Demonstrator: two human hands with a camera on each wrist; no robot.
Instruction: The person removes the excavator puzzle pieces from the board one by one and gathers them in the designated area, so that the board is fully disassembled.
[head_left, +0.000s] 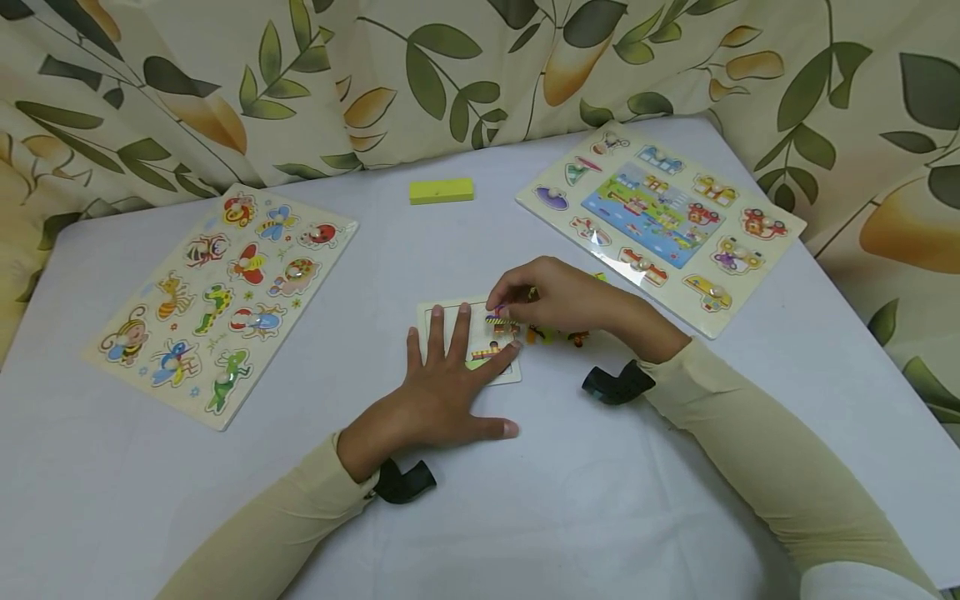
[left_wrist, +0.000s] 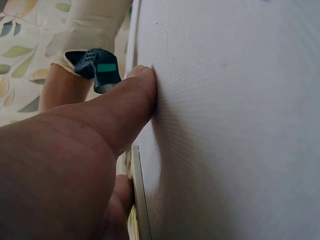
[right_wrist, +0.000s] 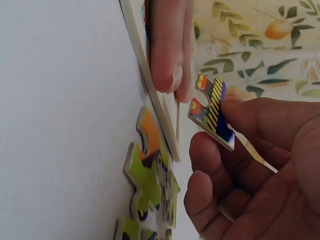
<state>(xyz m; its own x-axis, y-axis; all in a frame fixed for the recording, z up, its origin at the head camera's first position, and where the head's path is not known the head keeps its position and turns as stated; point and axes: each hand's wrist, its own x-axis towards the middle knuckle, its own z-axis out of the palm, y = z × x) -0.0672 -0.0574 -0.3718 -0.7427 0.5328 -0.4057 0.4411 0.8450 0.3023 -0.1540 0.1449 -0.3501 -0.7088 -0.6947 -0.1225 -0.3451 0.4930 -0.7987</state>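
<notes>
Puzzle piece (right_wrist: 215, 111) pinched in the right grip (head_left: 557, 293); left grip (head_left: 444, 390) spread over the small board (head_left: 477, 328)

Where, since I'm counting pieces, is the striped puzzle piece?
In the head view, the right hand pinches the striped piece over the right side of the small board.

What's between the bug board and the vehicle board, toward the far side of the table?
A yellow block, with bare white tabletop on either side; the head view shows it.
</notes>
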